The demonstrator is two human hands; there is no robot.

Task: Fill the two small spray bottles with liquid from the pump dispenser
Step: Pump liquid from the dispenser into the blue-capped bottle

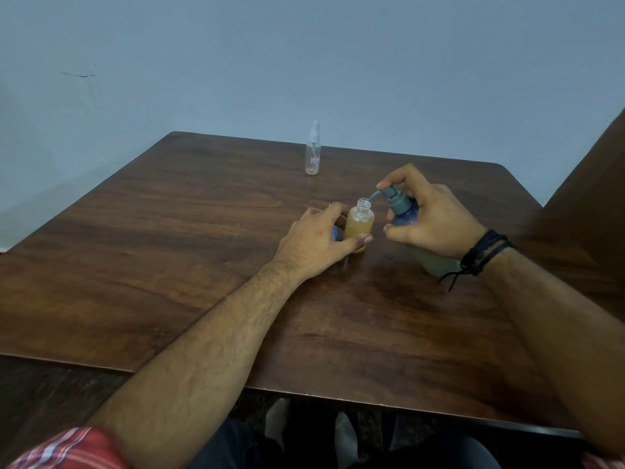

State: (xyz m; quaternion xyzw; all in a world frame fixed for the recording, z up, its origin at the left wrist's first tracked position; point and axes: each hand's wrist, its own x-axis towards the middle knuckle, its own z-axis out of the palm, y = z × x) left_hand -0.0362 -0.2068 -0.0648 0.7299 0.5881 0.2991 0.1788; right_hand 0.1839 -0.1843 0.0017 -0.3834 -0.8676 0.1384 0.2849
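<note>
Mid-fill on the first bottle. Left hand wrapped round the uncapped small bottle, thumb across its lower front, fingers curled behind; bottle upright on the tabletop near centre, amber liquid up to about the shoulder. Something blue tucked under the left palm, perhaps the removed cap, too hidden to tell. Right hand closed round the pump dispenser at the bottle's 3 o'clock, index finger bent over the pump head, thumb low against the body. Spout reaching toward 9 o'clock, tip just at the open neck.

To do this step well: keep the spout tip directly over the mouth, touching the rim if need be. Press in short, slow strokes, since the neck is narrow and the level already high, so overflow looks likely soon. Hold the bottle firmly down against tipping from the sideways push of the spout. Stop below the threads, leaving room for the sprayer tube.

Second spray bottle standing capped and seemingly empty at 12 o'clock, near the far edge, well apart from both hands, not yet filled.
</note>
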